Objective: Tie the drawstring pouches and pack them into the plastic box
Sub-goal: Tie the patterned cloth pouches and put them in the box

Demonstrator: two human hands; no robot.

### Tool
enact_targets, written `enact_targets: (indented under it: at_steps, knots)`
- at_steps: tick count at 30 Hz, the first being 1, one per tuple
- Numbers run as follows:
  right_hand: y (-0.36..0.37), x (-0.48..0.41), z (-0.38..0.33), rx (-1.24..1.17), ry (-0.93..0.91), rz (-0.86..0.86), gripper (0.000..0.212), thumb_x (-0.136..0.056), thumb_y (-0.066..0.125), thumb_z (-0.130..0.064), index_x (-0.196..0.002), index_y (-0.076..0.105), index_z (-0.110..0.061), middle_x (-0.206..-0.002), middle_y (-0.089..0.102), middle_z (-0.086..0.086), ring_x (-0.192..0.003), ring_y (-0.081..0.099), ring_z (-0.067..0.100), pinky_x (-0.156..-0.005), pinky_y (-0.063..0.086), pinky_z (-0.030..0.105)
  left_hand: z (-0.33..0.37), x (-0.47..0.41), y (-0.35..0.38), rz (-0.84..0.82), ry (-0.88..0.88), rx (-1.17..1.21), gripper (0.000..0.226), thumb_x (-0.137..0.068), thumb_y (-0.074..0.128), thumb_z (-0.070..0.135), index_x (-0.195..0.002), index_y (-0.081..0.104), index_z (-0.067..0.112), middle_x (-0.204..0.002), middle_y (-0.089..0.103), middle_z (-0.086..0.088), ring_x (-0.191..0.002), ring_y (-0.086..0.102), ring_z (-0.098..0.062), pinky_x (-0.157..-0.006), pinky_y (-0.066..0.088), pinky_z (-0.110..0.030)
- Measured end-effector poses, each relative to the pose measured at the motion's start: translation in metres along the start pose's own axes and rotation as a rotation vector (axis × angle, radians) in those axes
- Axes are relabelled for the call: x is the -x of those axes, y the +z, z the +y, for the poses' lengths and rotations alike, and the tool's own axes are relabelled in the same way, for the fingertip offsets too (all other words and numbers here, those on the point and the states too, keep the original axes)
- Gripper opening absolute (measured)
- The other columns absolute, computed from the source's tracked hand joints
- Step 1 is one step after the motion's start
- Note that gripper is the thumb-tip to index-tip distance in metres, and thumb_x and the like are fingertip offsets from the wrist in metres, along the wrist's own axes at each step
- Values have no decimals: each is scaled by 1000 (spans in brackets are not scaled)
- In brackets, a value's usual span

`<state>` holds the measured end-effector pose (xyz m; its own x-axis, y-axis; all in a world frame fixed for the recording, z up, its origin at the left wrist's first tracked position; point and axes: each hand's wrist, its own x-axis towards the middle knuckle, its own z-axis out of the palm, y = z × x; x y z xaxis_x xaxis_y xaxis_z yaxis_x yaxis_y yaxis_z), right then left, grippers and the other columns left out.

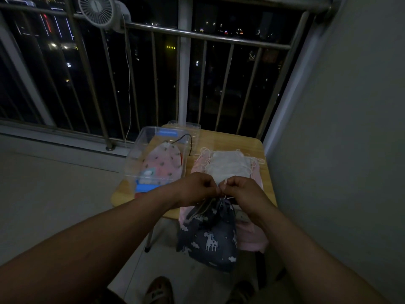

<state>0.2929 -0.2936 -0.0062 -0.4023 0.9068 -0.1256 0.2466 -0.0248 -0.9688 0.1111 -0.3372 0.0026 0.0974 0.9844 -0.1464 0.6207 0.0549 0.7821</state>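
We are tying: our left hand (197, 189) and right hand (243, 191) pinch the cord at the neck of the dark pouch (210, 238), which hangs over the tabletop's (228, 139) near edge. Next we likely cinch the knot, then carry it left into the box (133, 159), which seems to have room. The wall (328, 150) crowds our right.

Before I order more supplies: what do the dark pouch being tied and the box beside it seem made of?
The dark pouch: likely woven cloth, matte, printed with white unicorns and clouds; it gathers softly at the neck. The box: clear rigid plastic, glossy; the pink pouch inside shows through its walls.
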Motion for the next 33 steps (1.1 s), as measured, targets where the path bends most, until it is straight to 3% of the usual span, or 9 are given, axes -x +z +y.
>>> enact_targets:
  at_steps: [4,7,10,14,17,21,25,29,33]
  knots:
    - [-3,1,-2,41,-15,-10,9,-94,69,-4,-90,77,-2,-84,79,5,-75,73,7,-65,52,15,-4,1,3,58,113,-170,21,-99,65,38,-95,67,17,-86,67,1,-81,62,-16,-70,47,-31]
    - [-3,1,-1,117,-43,26,8,-92,72,-7,-92,77,-1,-87,79,5,-78,73,8,-72,55,23,3,0,0,33,114,-273,22,-101,61,36,-95,67,15,-83,62,4,-78,58,-14,-67,45,-30]
    - [-4,0,1,176,-60,58,6,-90,75,-12,-89,77,-6,-91,78,8,-88,73,21,-83,57,37,8,0,-1,-31,3,-54,25,-103,55,27,-87,67,12,-75,61,0,-65,56,-11,-62,47,-26]
    - [-7,1,-1,194,-62,65,6,-90,77,-15,-88,77,-9,-91,78,6,-84,71,16,-80,56,33,5,1,1,-24,-1,53,17,-99,62,16,-94,75,6,-75,67,1,-56,54,0,-56,46,-14]
    - [-9,1,-3,184,-70,46,5,-91,75,-11,-86,76,-13,-94,78,3,-81,69,9,-72,52,22,1,-2,3,24,44,82,10,-94,71,17,-93,77,9,-83,72,-5,-68,60,0,-69,51,-23]
    - [-14,1,-5,153,-70,-2,12,-93,71,-7,-85,74,-15,-83,76,-5,-70,67,0,-64,50,15,-4,-6,7,53,78,123,14,-92,75,22,-93,71,9,-91,73,-11,-81,66,-15,-84,57,-42]
    - [-16,2,-4,143,-71,-43,13,-95,69,-5,-86,72,-14,-75,73,-6,-65,66,-1,-61,51,15,-4,-3,10,55,76,152,13,-94,75,28,-101,71,17,-96,74,-4,-88,69,-18,-84,56,-35]
    - [-11,0,-2,214,-134,-12,6,-94,69,-5,-92,74,-7,-93,77,3,-74,70,-2,-67,50,10,-9,-2,17,101,15,96,15,-93,74,41,-83,71,29,-86,73,-1,-88,70,-24,-83,58,-44]
    - [-6,-1,2,299,-208,27,7,-93,70,-6,-91,74,-10,-90,77,-4,-77,69,-4,-71,48,10,-13,-1,24,132,-24,191,18,-95,73,32,-83,70,19,-77,67,-3,-72,62,-16,-74,57,-37]
